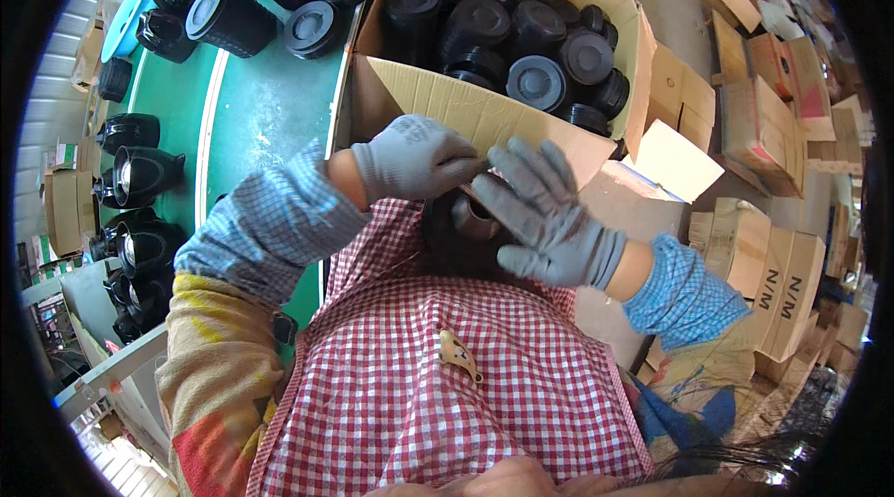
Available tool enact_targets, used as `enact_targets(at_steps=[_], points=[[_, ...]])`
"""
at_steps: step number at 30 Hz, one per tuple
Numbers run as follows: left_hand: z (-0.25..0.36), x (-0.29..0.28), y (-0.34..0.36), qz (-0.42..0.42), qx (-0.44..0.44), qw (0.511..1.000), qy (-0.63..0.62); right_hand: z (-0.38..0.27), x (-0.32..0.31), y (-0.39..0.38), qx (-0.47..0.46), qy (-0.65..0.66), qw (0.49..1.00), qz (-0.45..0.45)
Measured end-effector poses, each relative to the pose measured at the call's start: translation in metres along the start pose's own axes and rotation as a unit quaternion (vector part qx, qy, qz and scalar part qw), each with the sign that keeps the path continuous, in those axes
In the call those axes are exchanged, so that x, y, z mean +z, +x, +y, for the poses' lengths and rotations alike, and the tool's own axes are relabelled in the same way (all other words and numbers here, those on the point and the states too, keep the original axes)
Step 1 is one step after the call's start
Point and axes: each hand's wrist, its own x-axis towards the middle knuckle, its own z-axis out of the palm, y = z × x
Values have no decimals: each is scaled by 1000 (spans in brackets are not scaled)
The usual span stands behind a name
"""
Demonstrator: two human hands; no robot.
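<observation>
My left hand (414,157), in a grey glove, is closed in a pinch over the near flap of the carton; whatever is between its fingertips is hidden. Just right of it my gloved right hand (549,213) is spread open, palm partly showing, its fingertips beside the left hand's. Below both hands, at my checked apron (447,404), sits a dark rounded object (470,222) with a shinier inner part, mostly hidden by the hands and too shadowed to name. Beyond them, a cardboard carton (386,78) holds several black round lidded pieces (535,78).
On the left, a green table (242,115) carries several black stacks (228,22) and black pots with silvery insides (140,245); a blue basin (126,17) stands behind. Several cartons (773,134) crowd the right side, some below (778,292). A metal rail (98,385) runs at lower left.
</observation>
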Motion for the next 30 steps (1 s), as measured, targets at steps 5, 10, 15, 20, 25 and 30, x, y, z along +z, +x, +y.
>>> enact_targets(at_steps=[5, 10, 15, 20, 25, 30], points=[[-22, 22, 73, -12, 61, 998, 18, -51, 16, 44, -40, 60, 997, -41], [-45, 35, 65, 261, 119, 957, -37, -1, 17, 53, 22, 451, 892, 10], [28, 20, -25, 270, 256, 923, -99, 9, 16, 42, 23, 592, 806, 21], [77, 82, -2, 211, 311, 923, 83, 10, 16, 47, 33, 599, 798, -54], [76, 103, 12, 288, 262, 920, 57, 45, -13, 83, -46, 389, 919, -45], [69, 97, 19, 325, 298, 897, -2, 85, 37, 104, -86, 233, 966, 73]])
